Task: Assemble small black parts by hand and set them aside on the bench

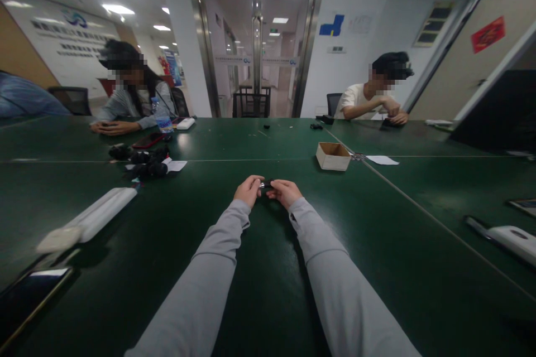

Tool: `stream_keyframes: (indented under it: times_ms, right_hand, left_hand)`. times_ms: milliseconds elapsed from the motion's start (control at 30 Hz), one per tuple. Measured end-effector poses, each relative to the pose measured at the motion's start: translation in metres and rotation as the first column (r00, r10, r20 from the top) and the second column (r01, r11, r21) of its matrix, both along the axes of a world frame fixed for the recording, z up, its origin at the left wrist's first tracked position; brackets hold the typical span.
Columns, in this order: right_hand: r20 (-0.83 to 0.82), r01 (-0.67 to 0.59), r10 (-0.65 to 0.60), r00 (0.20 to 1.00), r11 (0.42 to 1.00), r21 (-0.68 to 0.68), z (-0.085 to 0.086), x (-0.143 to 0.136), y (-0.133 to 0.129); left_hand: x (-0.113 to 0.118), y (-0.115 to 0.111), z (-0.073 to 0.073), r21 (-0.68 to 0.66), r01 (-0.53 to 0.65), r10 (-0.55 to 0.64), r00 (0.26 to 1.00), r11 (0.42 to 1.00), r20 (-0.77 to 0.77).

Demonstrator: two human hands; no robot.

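Both of my arms, in light grey sleeves, reach forward over the green table. Between my hands is a small black object with a shiny metal part; its exact kind is too small to tell. My left hand pinches its left, metallic end. The fingers of my right hand are closed on its dark right end. The object is held just above the tabletop, roughly level. My fingertips hide part of it.
An open cardboard box stands ahead on the right, near a sheet of paper. To the left lie black items, a long white object and a phone. Two people sit across the table, one near a water bottle.
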State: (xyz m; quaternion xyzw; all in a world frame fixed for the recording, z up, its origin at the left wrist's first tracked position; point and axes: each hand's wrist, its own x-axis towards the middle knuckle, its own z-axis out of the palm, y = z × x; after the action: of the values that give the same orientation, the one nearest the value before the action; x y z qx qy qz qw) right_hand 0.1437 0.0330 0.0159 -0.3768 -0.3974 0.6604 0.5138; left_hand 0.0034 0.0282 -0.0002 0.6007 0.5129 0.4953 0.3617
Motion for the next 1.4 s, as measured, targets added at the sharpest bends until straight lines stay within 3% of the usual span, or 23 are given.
stream_keyframes:
  times_ms: [400,833,1233,1400]
  right_hand:
    - [-0.005,-0.018,0.018,1.0,0.999,0.038,-0.004,0.0012,0.0021]
    - [-0.011,-0.029,0.029,1.0,0.999,0.037,-0.0025,0.0006,0.0007]
    - [-0.009,-0.013,0.013,1.0,1.0,0.016,-0.0023,-0.0004,0.0005]
    - [-0.008,-0.022,0.022,1.0,1.0,0.013,-0.0023,-0.0004,0.0005]
  left_hand:
    - [0.0012,-0.0042,0.0057,-0.008,0.017,-0.017,1.0,1.0,0.024]
    - [0.0007,-0.0047,0.0061,-0.016,0.012,-0.013,1.0,1.0,-0.014]
    - [0.0016,-0.0023,0.0029,0.002,0.015,-0.015,0.999,1.0,0.045]
    - [0.0009,-0.0012,0.0014,0.013,0.002,-0.001,1.0,1.0,-0.019]
